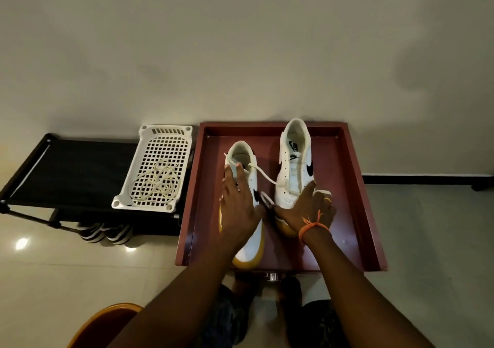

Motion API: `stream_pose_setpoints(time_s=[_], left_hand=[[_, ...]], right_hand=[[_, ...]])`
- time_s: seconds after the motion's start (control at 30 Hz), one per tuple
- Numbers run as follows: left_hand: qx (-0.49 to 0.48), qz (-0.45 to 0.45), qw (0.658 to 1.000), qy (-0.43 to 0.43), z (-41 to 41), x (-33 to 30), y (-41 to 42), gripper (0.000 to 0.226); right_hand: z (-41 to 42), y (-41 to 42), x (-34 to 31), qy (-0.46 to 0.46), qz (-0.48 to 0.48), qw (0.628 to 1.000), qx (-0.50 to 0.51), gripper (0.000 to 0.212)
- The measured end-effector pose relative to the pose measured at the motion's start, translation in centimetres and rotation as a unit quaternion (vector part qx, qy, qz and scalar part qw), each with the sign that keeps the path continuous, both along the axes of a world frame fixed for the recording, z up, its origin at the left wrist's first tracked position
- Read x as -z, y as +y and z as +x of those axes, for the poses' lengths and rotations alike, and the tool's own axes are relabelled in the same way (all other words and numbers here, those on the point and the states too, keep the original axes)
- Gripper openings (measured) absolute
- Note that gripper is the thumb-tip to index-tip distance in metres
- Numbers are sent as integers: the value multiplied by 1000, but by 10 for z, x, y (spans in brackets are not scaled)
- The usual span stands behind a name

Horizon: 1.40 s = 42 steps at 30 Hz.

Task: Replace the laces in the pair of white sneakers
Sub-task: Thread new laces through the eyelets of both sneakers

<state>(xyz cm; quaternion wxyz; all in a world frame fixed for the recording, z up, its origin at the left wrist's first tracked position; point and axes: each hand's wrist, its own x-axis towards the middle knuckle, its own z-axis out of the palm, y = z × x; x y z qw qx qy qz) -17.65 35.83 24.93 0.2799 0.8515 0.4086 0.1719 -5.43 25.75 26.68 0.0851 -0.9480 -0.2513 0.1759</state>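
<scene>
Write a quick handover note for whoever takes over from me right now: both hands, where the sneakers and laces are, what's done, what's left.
Left hand: lies flat and open on the left sneaker.
Right hand: rests on the right sneaker; whether its fingers hold anything is unclear.
Both sneakers sit in the red tray.
A loose lace lies in the white basket.
Another lace stretches between the sneakers.
Left: lacing both; neither looks finished.

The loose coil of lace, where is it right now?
In the head view, the loose lace lies in the white basket on the black rack, left of the red tray holding the sneakers.
</scene>
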Motion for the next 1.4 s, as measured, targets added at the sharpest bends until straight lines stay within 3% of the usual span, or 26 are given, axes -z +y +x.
stream_pose_setpoints(time_s=[0.17, 0.27, 0.37, 0.47, 0.57, 0.6, 0.67, 0.77, 0.83, 0.93, 1.0, 1.1, 1.17, 1.3, 1.4], left_hand=[[32, 14, 999, 37, -2, 7, 39, 106], [74, 36, 996, 25, -11, 13, 54, 107], [62, 126, 989, 38, -7, 8, 44, 97], [148, 182, 972, -3, 8, -3, -2, 73], [285, 95, 952, -61, 20, -3, -47, 56], [302, 43, 949, -81, 23, -3, -56, 53], [288, -75, 948, -117, 28, -18, -68, 57], [281, -258, 918, -113, 29, -73, -71, 75], [285, -289, 906, -118, 31, -109, -63, 55], [309, -315, 889, -123, 23, -159, -55, 16], [306, -335, 882, -125, 16, -185, -50, 14], [269, -321, 900, -120, 0, -214, -36, 32], [274, -262, 921, -86, -13, -225, -20, 29], [250, -226, 940, -54, -35, -244, 3, 17], [235, -204, 949, -58, -40, -259, 0, 21]], right_hand=[[-5, -16, 8, 9, -26, 1000, 13, 132], [-20, -30, 15, -4, -40, 999, 5, 131], [-28, -42, 17, -39, -32, 999, 7, 113], [-24, -47, 17, -84, 2, 996, -17, 73], [-19, -51, 4, -86, 126, 985, -80, 17], [-15, -53, -2, -54, 173, 979, -93, 10], [-5, -60, -24, 28, 250, 962, -109, 18], [10, -75, -77, 120, 278, 935, -184, 27], [17, -79, -110, 147, 284, 925, -206, 22], [17, -85, -165, 185, 368, 896, -165, 12], [25, -88, -195, 212, 398, 877, -168, 13], [42, -91, -222, 177, 318, 900, -238, 11], [55, -92, -227, 106, 269, 926, -243, 11], [89, -98, -203, -30, 220, 970, -101, 19], [80, -100, -191, 7, 157, 982, -104, 7]])
